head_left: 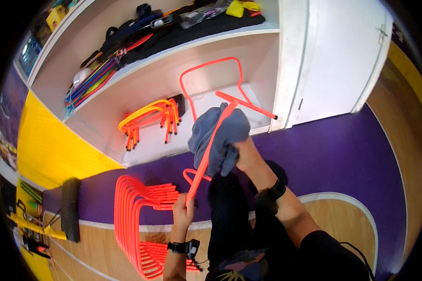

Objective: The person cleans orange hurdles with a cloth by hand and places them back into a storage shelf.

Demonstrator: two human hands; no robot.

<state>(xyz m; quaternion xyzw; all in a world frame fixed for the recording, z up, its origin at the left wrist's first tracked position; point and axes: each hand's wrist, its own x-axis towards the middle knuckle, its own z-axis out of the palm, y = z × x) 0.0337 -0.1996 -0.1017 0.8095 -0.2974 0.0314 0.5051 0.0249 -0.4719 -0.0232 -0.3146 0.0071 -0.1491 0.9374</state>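
My left hand (183, 211) is closed around the lower end of an orange-red tube of a training hurdle (202, 172), which slants up and away from me. A grey-blue cloth (211, 133) is bunched against the tube's upper part. My right hand (244, 153) grips this cloth from the right side, its fingers partly hidden in the folds. Beyond the cloth, a thin orange-red bent frame and a crossing bar with a black end cap reach into the cabinet's lower shelf; the cloth hides how they join the tube.
Left of my legs stands a row of nested orange-red hurdles (127, 210). Smaller yellow and orange hurdles (150, 116) sit on the cabinet's lower shelf (162, 147). Coloured sticks (96, 80) and dark gear fill the upper shelf. A white door (340, 61) is at the right.
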